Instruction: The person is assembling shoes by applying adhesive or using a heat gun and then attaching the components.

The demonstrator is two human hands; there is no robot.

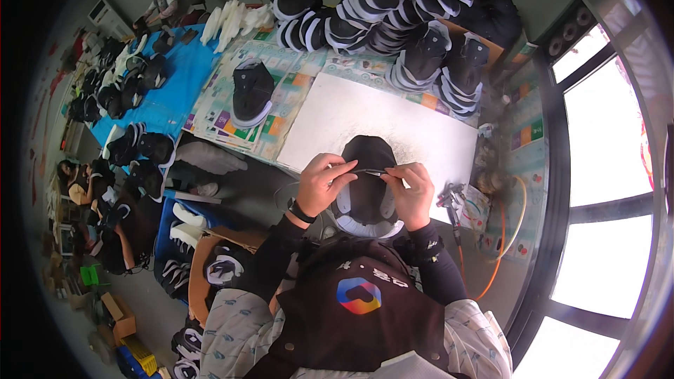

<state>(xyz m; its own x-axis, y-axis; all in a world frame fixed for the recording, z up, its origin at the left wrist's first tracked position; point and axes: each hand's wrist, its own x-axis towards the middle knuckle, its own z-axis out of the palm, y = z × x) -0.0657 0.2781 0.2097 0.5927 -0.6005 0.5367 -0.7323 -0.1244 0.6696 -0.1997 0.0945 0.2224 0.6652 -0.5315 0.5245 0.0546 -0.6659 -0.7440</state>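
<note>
A black shoe upper (pixel 368 153) with a pale grey padded collar sits in front of my body, over the near edge of the white board. My left hand (pixel 324 181) pinches its upper edge on the left side between thumb and fingers. On the opposite side, my right hand (pixel 411 191) pinches the same edge. Between the two hands a thin light strip or seam runs across the upper; its exact kind is too small to tell. The collar end points toward me, below my hands.
Stacked black uppers (pixel 421 56) line the table's far side. A single upper (pixel 251 95) lies on printed sheets to the left. At the right stands a spray gun (pixel 453 200) with an orange hose (pixel 500 238). A blue crate (pixel 168 228) is at lower left; other people sit farther left.
</note>
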